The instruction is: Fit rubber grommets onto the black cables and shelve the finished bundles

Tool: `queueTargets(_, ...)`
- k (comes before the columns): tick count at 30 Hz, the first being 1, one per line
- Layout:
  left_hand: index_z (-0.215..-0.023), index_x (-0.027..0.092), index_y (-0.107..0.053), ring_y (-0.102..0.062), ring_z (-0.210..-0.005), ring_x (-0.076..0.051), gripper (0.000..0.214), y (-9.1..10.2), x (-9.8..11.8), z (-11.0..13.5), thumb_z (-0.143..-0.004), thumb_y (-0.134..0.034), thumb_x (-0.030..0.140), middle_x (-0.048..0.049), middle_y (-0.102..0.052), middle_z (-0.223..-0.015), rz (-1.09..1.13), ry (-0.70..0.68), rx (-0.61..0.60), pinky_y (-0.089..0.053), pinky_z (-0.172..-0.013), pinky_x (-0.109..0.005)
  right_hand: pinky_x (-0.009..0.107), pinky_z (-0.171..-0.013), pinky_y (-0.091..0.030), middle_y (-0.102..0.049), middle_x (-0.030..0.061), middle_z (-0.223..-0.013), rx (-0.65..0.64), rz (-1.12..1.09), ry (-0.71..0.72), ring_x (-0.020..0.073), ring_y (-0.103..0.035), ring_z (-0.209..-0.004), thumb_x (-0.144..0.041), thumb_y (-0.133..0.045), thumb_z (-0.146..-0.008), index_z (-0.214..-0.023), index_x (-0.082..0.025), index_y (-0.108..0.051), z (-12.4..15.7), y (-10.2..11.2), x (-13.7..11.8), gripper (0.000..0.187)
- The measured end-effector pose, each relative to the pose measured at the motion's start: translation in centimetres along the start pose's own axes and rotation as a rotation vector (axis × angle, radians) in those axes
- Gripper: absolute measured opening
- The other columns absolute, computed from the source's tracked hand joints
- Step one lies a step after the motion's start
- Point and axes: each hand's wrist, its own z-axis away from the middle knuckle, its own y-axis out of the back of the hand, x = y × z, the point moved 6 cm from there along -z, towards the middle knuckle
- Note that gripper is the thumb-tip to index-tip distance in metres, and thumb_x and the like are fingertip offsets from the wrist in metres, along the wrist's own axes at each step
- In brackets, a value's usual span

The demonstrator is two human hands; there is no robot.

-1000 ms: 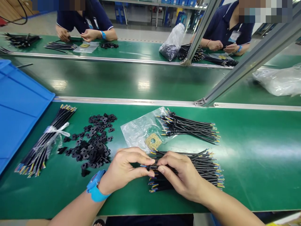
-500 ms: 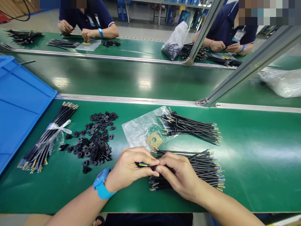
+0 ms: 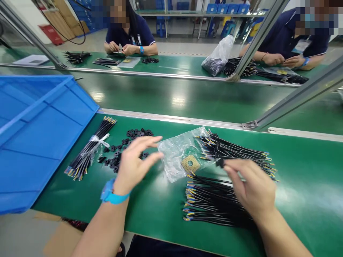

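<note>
My left hand (image 3: 134,162) is open, fingers stretched to the right and holding nothing, above a heap of small black plastic parts (image 3: 139,133). Pinched between thumb and fingers, my right hand (image 3: 253,185) has a black cable with a black plastic part (image 3: 220,163) at its end; most of that cable is hidden by the hand. Just behind it lies a bunch of black cables (image 3: 238,150) with coloured wire ends. A wider row of cables (image 3: 211,203) is spread below. Left of these, a tan sponge (image 3: 195,165) with a hole rests on a clear plastic bag (image 3: 171,157).
A tied cable bundle (image 3: 92,144) lies at the left, beside a large tilted blue bin (image 3: 48,117). A metal rail (image 3: 171,118) and slanted post (image 3: 292,96) border the green table (image 3: 158,217). Two co-workers handle parts across the bench, near a filled plastic bag (image 3: 218,57).
My hands have come apart. The left let go and swung left over the black parts, while the right carried the cable rightward and up to the rear bunch. The view has shifted left.
</note>
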Motion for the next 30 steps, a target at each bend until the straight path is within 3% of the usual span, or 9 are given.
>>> queueTargets(3,-0.099,0.018,-0.079,-0.069,-0.093,-0.026,0.034,3.0,-3.2,-0.6,-0.099,-0.057,0.045,-0.0108,-0.076,-0.101,-0.444,0.152,0.017,-0.052,-0.087,-0.04,0.031,-0.079,-0.055,-0.078,0.0061,-0.096,0.043,0.21,-0.036,0.0182,-0.072,-0.085,-0.017,-0.061,-0.1,-0.109,-0.022,-0.07,0.3,0.1,4.4,0.014)
queueTargets(6,-0.098,0.018,-0.08,-0.067,-0.094,-0.035,0.036,2.0,-5.2,-0.2,-0.096,-0.061,0.049,-0.0141,-0.076,-0.1,-0.703,0.159,-0.226,-0.048,-0.081,-0.045,0.035,-0.079,-0.053,-0.077,0.0087,-0.103,-0.018,0.296,-0.091,0.0217,-0.071,-0.091,-0.026,-0.058,-0.103,-0.118,-0.022,-0.071,0.6,-0.5,7.2,0.021)
queueTargets(9,-0.1,0.018,-0.08,-0.064,-0.097,-0.041,0.029,0.4,-5.9,0.3,-0.091,-0.066,0.042,-0.0177,-0.076,-0.105,-0.836,0.115,-0.332,-0.044,-0.078,-0.047,0.039,-0.086,-0.052,-0.077,0.0108,-0.109,-0.049,0.271,-0.144,0.0244,-0.07,-0.098,-0.031,-0.061,-0.101,-0.12,-0.021,-0.072,0.6,0.0,6.9,0.024)
queueTargets(14,-0.089,0.022,-0.073,-0.065,-0.094,-0.039,0.012,-1.2,-5.7,0.1,-0.088,-0.063,0.029,-0.0148,-0.076,-0.099,-0.765,0.031,-0.356,-0.043,-0.076,-0.044,0.033,-0.078,-0.051,-0.076,0.0028,-0.089,-0.434,-0.057,-0.069,0.0183,-0.07,-0.083,-0.034,-0.07,-0.097,-0.094,-0.022,-0.074,1.1,-1.8,2.3,0.013)
queueTargets(17,-0.087,0.023,-0.066,-0.069,-0.083,-0.034,0.01,-1.7,-5.5,-0.1,-0.089,-0.058,0.028,-0.0116,-0.076,-0.089,-0.737,0.092,-0.347,-0.044,-0.07,-0.039,0.034,-0.074,-0.049,-0.073,0.0028,-0.085,-0.631,-0.049,-0.056,0.0198,-0.069,-0.078,-0.032,-0.077,-0.091,-0.093,-0.02,-0.074,2.4,-3.8,0.9,0.012)
queueTargets(20,-0.085,0.025,-0.067,-0.07,-0.075,-0.032,0.013,-2.5,-5.1,0.3,-0.09,-0.057,0.03,-0.0094,-0.077,-0.088,-0.695,0.123,-0.382,-0.042,-0.062,-0.036,0.034,-0.074,-0.051,-0.071,0.0034,-0.084,-0.655,-0.057,-0.075,0.0195,-0.067,-0.078,-0.021,-0.071,-0.094,-0.09,-0.02,-0.07,2.8,-4.9,0.3,0.004)
queueTargets(24,-0.077,0.026,-0.071,-0.071,-0.073,-0.032,0.019,-3.2,-4.8,1.1,-0.087,-0.059,0.036,-0.0087,-0.08,-0.093,-0.58,0.076,-0.499,-0.044,-0.063,-0.036,0.028,-0.067,-0.052,-0.07,0.0014,-0.087,-0.569,-0.185,-0.261,0.0158,-0.066,-0.074,-0.015,-0.059,-0.098,-0.1,-0.02,-0.06,2.7,-4.8,0.5,0.006)
queueTargets(27,-0.074,0.026,-0.072,-0.071,-0.07,-0.031,0.023,-3.2,-4.8,1.4,-0.087,-0.057,0.038,-0.0081,-0.08,-0.093,-0.539,0.08,-0.555,-0.046,-0.063,-0.037,0.026,-0.066,-0.051,-0.069,0.0013,-0.089,-0.56,-0.129,-0.252,0.0149,-0.066,-0.072,-0.015,-0.059,-0.099,-0.1,-0.021,-0.059,3.0,-5.3,0.7,0.007)
queueTargets(30,-0.096,0.027,-0.077,-0.072,-0.072,-0.031,0.028,-3.2,-4.9,1.5,-0.089,-0.052,0.036,-0.0075,-0.08,-0.092,-0.48,0.12,-0.548,-0.046,-0.061,-0.036,0.026,-0.069,-0.052,-0.069,0.0028,-0.095,-0.599,0.017,-0.193,0.0155,-0.067,-0.077,-0.013,-0.058,-0.098,-0.102,-0.022,-0.063,3.6,-6.4,1.0,0.011)
